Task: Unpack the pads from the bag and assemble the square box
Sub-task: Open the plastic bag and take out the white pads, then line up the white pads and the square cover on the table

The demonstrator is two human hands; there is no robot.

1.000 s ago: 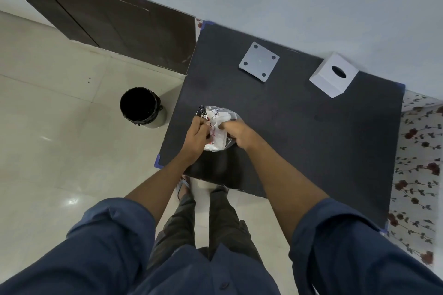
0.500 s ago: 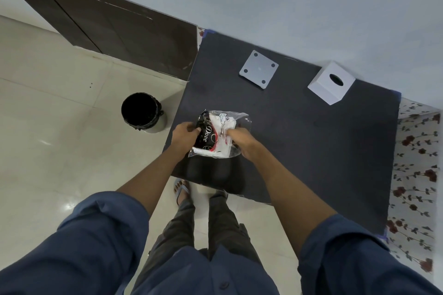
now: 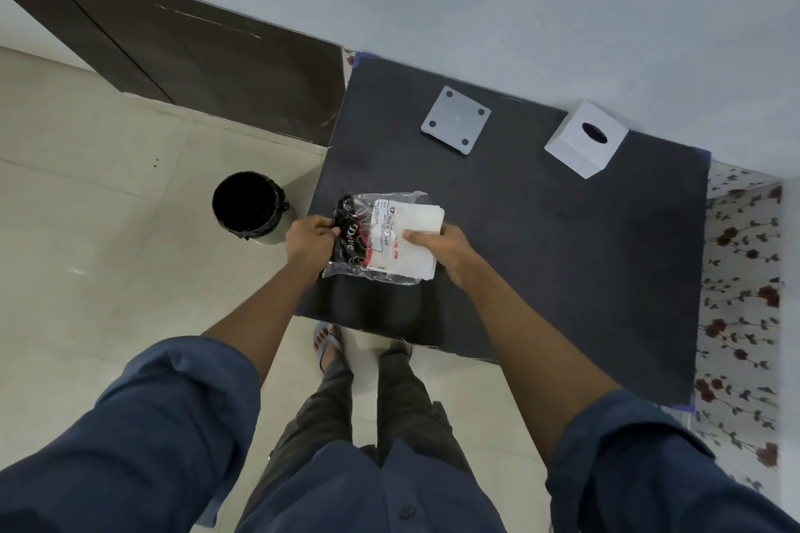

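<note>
Dark matte board covers the surface [image 3: 562, 255], which sits against a pale wall, with glossy cream floor tiles and a round black bin [image 3: 247, 203] to your left. At the far edge lie two smooth white pieces: a box body [image 3: 585, 139] with an oval hole in its top face, and, well apart to its left, a flat square plate [image 3: 456, 124] with a hole near each corner. Close to the near-left corner you hold the bag [image 3: 381, 236], a crinkly clear plastic pouch with a black printed panel at its left end and a white label in the middle. Your left hand [image 3: 311, 239] is closed, pinching that black end; your right hand [image 3: 439, 247] grips the stack of pads [image 3: 415, 238], thumb pressed on top, fingers hidden beneath. The pads look flat, square and soft white, and they already stick out of the bag's right end. To do this well, keep the left pinch firm on plastic alone, so you do not trap a pad, and draw the stack straight out to the right, level with the surface, rather than twisting. Squeeze the whole stack evenly, since loose layers may fan out or slide. Thin film probably stretches and clings, so pull steadily.
</note>
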